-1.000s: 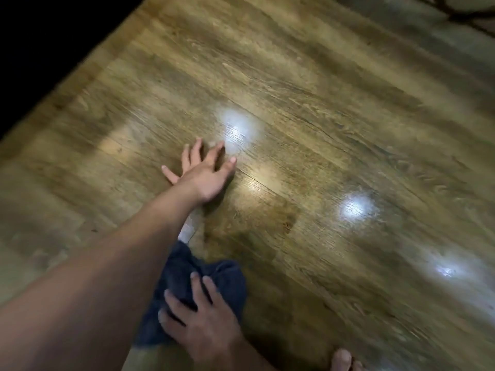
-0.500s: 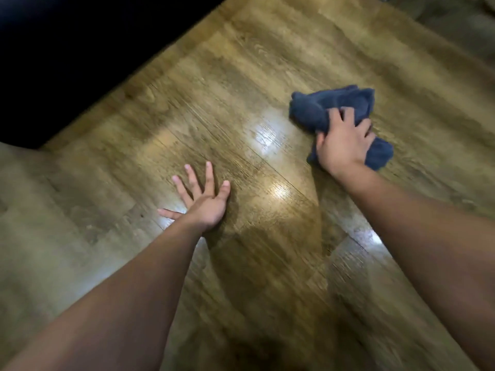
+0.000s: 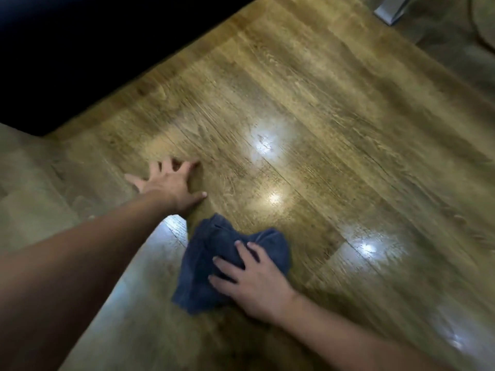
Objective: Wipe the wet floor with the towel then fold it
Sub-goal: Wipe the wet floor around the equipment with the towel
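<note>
A dark blue towel [image 3: 214,253] lies bunched on the wooden plank floor [image 3: 334,145], low in the middle of the view. My right hand [image 3: 254,282] presses on its right side, fingers spread over the cloth and gripping it. My left hand [image 3: 171,183] rests flat on the floor just beyond and to the left of the towel, fingers apart, holding nothing. The floor shines with bright light reflections [image 3: 263,145] around the hands.
A large dark object [image 3: 93,49] fills the upper left, its edge running diagonally along the floor. A grey object [image 3: 391,9] and part of a rug [image 3: 460,36] show at the top right. A pale glossy patch [image 3: 150,263] lies beneath my left forearm.
My right hand has dragged the towel from the far right back toward me, close to my left hand. My left hand has stayed planted on the floor.
</note>
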